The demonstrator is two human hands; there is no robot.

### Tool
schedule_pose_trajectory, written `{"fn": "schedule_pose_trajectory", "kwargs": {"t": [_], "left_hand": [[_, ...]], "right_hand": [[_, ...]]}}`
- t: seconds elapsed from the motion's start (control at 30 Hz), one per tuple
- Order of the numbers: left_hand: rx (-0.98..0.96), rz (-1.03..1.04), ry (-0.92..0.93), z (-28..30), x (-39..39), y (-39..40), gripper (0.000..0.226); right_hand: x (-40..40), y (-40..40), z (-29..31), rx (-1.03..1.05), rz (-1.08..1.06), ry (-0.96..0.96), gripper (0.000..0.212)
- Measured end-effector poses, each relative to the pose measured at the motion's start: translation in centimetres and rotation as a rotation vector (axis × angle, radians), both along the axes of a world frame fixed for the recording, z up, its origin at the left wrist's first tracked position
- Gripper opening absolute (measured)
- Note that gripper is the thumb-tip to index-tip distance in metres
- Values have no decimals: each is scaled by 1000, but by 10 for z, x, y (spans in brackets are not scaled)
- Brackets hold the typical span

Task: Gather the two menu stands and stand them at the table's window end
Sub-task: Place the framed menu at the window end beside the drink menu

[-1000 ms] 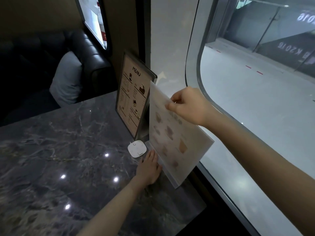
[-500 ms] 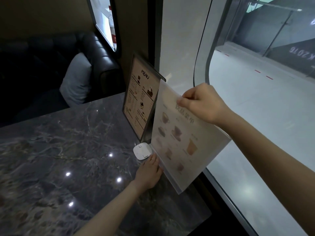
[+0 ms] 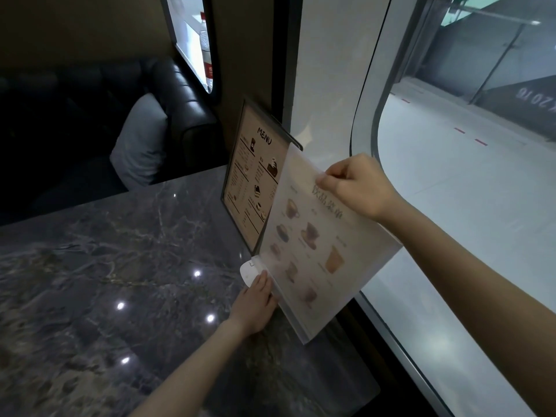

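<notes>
Two menu stands are at the window end of the dark marble table (image 3: 126,266). The brown stand (image 3: 254,176), headed MENU, stands upright against the wall by the window. The clear acrylic stand (image 3: 313,251), with pale drink pictures, leans in front of it and to its right. My right hand (image 3: 358,185) pinches the acrylic stand's top edge. My left hand (image 3: 255,302) lies flat on the table with its fingers against the stand's bottom edge.
A small white square device (image 3: 249,272) lies on the table at the stands' foot, touching my left fingertips. A black leather sofa (image 3: 180,106) with a grey cushion (image 3: 141,142) is beyond the table. The large window (image 3: 451,191) runs along the right. A bottle (image 3: 207,52) stands on a ledge.
The view has shifted slightly, so the stands sit more to the right in the frame. Both hands keep their places on the acrylic stand, which has barely moved.
</notes>
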State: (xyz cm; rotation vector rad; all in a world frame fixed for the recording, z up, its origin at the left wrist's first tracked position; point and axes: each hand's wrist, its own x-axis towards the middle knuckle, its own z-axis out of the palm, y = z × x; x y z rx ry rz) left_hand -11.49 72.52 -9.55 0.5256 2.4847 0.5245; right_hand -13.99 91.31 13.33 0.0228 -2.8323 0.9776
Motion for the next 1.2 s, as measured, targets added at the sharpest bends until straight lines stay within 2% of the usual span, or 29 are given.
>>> {"fn": "schedule_pose_trajectory", "kwargs": {"t": [0.43,0.83,1.03,1.2], "left_hand": [[27,18,-8,-4,-3,-1,59],[46,23,18,-2,0,-2,58],[104,42,31,7,2,0,53],[194,137,19,29,-2,-10,47]], "right_hand": [[-7,7,5,12,-8,-113,36],[-1,0,14,129,36,-62,30],[3,-4,15,166,26,9,37],[8,-26,15,229,20,250,37]]}}
